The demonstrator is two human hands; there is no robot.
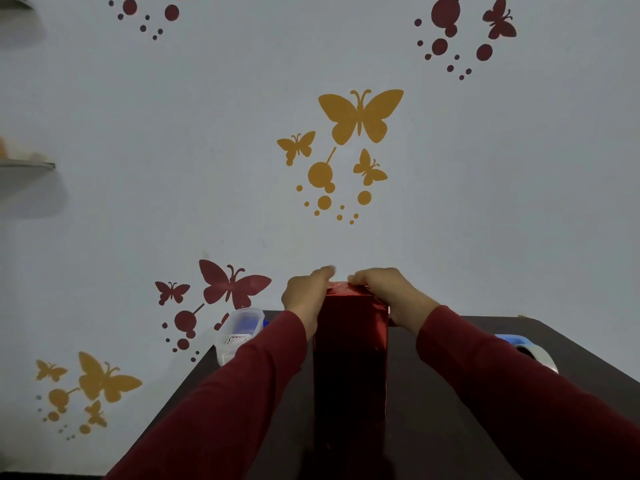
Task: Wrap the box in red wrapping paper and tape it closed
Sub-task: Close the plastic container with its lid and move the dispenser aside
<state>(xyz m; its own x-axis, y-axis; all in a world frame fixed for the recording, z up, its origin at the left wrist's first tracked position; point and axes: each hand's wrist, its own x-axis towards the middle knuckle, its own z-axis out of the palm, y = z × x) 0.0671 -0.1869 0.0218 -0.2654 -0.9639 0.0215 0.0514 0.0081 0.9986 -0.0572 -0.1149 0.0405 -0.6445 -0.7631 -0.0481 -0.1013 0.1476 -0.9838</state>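
Two dark red sleeves (242,393) reach forward over one dark table (433,427) to one box (349,358) standing upright in red wrapping paper (348,292).

The box stands at the middle of the table, between the two forearms, its paper folded over at the top. The left hand (304,292) and the right hand (384,289) both sit at that top edge, fingers curled and pinching the paper. One clear plastic container (239,332) stands at the table's left edge, and one roll of clear tape (533,353) with a blue part lies at the right. Yellow and red butterfly stickers (360,116) dot the wall (173,150) behind.
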